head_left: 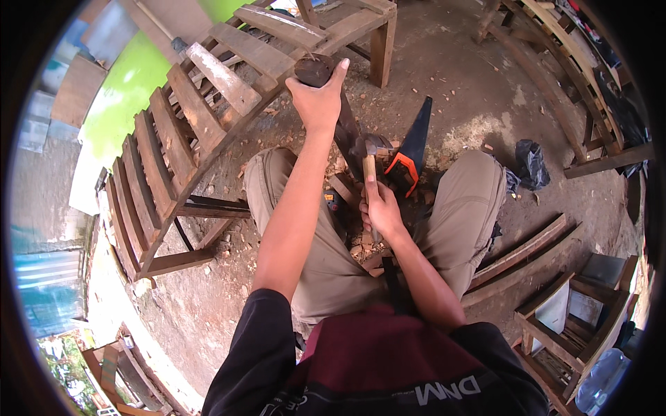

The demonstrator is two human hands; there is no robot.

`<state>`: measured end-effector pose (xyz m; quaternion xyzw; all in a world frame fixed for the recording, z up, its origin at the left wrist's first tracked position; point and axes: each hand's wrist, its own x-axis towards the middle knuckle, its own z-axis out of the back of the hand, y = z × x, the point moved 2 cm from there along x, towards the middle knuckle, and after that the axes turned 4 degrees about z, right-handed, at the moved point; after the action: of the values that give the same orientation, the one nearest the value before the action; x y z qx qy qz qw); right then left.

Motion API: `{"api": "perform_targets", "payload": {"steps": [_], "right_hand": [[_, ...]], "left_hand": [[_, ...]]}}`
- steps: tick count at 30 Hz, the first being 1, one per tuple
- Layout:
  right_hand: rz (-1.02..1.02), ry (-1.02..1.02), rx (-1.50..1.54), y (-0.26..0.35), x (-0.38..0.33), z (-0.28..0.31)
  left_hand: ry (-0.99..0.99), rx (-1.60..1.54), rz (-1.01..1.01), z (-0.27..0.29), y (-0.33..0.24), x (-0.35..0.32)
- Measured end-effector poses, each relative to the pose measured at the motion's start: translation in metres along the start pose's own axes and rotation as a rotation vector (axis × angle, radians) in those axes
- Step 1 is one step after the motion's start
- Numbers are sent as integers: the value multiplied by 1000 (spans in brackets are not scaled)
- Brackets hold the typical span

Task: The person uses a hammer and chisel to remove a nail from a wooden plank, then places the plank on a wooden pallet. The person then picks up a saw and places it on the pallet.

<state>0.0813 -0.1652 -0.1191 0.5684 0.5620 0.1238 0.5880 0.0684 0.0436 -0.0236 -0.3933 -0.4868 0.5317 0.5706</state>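
My left hand (pixel 318 100) is closed round the upper end of a dark wooden post (pixel 347 132), which tilts down between my knees. In my right hand (pixel 381 210) is the wooden handle of a hammer (pixel 370 166). Its metal head is up against or just in front of the post; I cannot tell whether they touch. Just beyond it, a handsaw (pixel 416 132) with a dark blade and an orange-edged handle points away from me. Below the post lie wood offcuts and chips (pixel 361 247), partly hidden by my right hand and legs.
A slatted wooden bench (pixel 163 139) curves along the left, with a white-stained board (pixel 222 78) on it. A black plastic bag (pixel 532 165) lies right of my knee. Long wooden strips (pixel 520 251) and a wooden frame (pixel 555 340) are at lower right. Another wooden structure (pixel 555 90) stands far right.
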Motion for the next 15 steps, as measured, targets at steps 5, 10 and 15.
{"api": "perform_targets", "payload": {"steps": [5,10,15], "right_hand": [[199,26,4,8,-8,0],[346,-29,-275,-8,18,2],[-70,-74,-67,-38,11,6]], "left_hand": [[-3,-32,-17,0,-1,-3],[-6,-72,-37,-2,6,-3],[-41,-113,-27,16,17,17]]}}
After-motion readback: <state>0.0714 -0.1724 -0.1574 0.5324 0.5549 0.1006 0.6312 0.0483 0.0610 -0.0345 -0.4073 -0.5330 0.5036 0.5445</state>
